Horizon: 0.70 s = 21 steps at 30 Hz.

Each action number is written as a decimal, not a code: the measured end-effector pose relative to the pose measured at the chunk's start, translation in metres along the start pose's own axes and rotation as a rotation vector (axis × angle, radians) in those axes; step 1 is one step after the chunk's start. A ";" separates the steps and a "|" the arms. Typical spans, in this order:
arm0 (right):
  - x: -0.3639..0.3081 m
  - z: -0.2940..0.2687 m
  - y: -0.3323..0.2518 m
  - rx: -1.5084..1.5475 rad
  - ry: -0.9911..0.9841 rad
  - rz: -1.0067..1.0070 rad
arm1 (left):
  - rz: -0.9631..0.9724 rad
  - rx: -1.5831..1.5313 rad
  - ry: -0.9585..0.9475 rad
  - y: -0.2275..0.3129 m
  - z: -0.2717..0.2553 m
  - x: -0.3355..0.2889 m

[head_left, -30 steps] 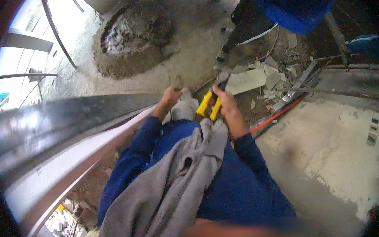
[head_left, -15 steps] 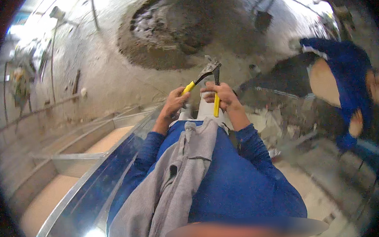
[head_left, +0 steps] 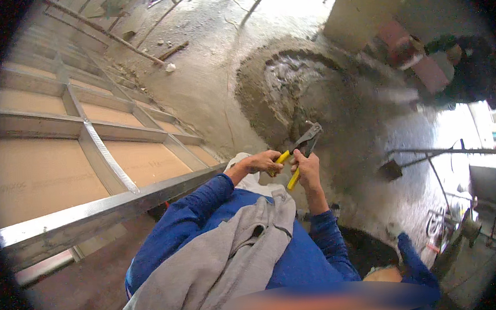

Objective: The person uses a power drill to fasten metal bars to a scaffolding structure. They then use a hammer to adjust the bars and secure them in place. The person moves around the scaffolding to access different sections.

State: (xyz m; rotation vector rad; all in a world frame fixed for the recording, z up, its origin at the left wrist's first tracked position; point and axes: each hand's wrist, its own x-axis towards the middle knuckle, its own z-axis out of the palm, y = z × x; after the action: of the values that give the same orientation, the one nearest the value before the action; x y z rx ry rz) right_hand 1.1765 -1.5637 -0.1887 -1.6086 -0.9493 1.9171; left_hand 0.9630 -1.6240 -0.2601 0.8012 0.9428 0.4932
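In front of my waist I hold a pair of yellow-handled pliers (head_left: 309, 135) in both hands, the dark metal head pointing away and to the right. My left hand (head_left: 264, 162) is closed round the left yellow handle. My right hand (head_left: 307, 168) grips the other handle, whose yellow end sticks out below the fingers. The two handles stand somewhat apart, and nothing shows between the jaws.
A metal frame with brown panels (head_left: 140, 159) runs along my left. Ahead lies a ring of wet mortar (head_left: 291, 75) on the floor. A shovel (head_left: 391, 170) rests at right. A person in blue (head_left: 416, 264) is close at lower right; another person (head_left: 475, 67) is farther back.
My view has swung to the right, bringing the panel frame fully in at left. The pliers stay in both hands, now tilted more to the right, with the handles nearer each other.
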 end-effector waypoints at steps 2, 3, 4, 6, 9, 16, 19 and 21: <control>0.029 0.006 -0.035 -0.016 -0.046 0.070 | 0.014 0.081 0.118 0.020 -0.022 0.008; 0.038 0.002 -0.053 -0.046 -0.150 0.019 | 0.025 0.160 0.184 0.027 -0.038 0.009; 0.045 -0.004 -0.072 -0.106 -0.203 0.024 | 0.064 0.145 0.214 0.033 -0.058 0.008; 0.058 0.007 -0.096 -0.168 -0.214 0.032 | 0.119 0.118 0.230 0.046 -0.101 0.009; 0.094 0.062 -0.114 -0.148 -0.095 -0.009 | 0.184 0.486 0.290 0.069 -0.159 0.022; 0.222 0.208 -0.211 -0.345 -0.119 0.017 | 0.201 0.521 0.375 0.120 -0.338 0.015; 0.246 0.282 -0.250 -0.268 -0.296 -0.092 | 0.192 0.383 0.458 0.145 -0.440 -0.022; 0.263 0.336 -0.274 -0.269 -0.288 -0.086 | 0.202 0.525 0.533 0.166 -0.487 -0.048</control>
State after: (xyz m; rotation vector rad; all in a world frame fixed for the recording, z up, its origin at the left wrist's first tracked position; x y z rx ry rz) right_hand 0.7710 -1.2645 -0.1295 -1.4237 -1.4227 2.0666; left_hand 0.5148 -1.3669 -0.2708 1.2813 1.5283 0.6631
